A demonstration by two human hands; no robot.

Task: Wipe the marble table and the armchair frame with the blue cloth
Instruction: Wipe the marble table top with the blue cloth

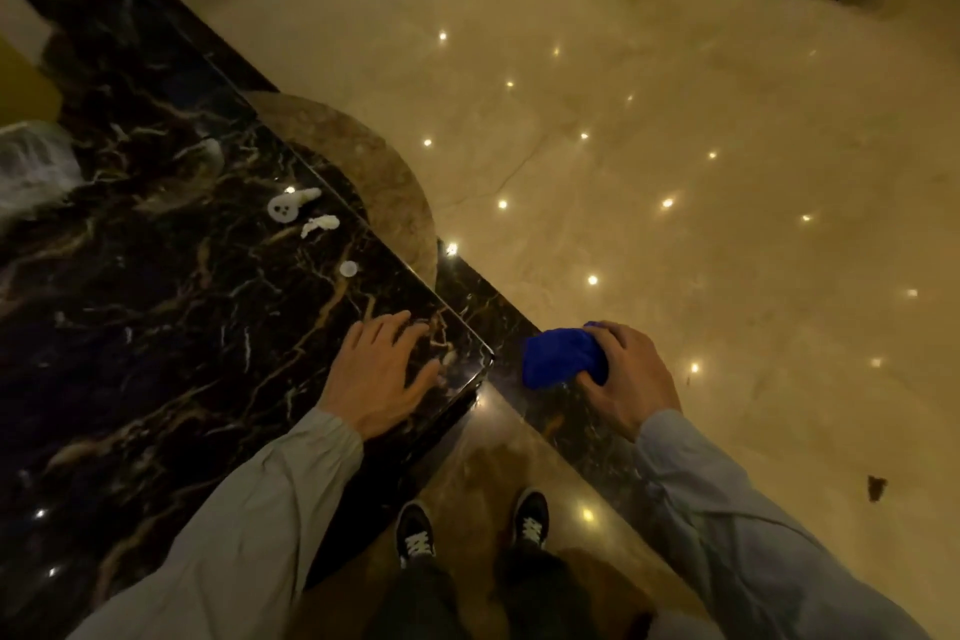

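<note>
The left hand lies flat and spread, palm down, fingers wide, on the dark veined marble table, close to the table's near corner, which points toward four o'clock from that hand. It holds nothing.

The right hand sits at three o'clock from the left hand, beyond the table corner, and is closed over the bunched blue cloth. The cloth bulges out from under the fingers at the nine o'clock side of this hand, so most of the fabric shows between the hand and the table corner, with the thumb curling under its lower edge. Cloth and hand rest over a dark marble strip that runs diagonally from ten o'clock to four o'clock; whether this strip is a lower ledge or a floor border, I cannot tell.

On the table top, at eleven o'clock from the left hand and well apart from it, lie small white scraps and a little round white piece. At the far nine o'clock edge of the view sits a crumpled clear plastic bag.

The beige polished floor fills the upper right and mirrors many ceiling lights. Two dark shoes with white laces stand at six o'clock, below the hands. Both sleeves are pale grey.
</note>
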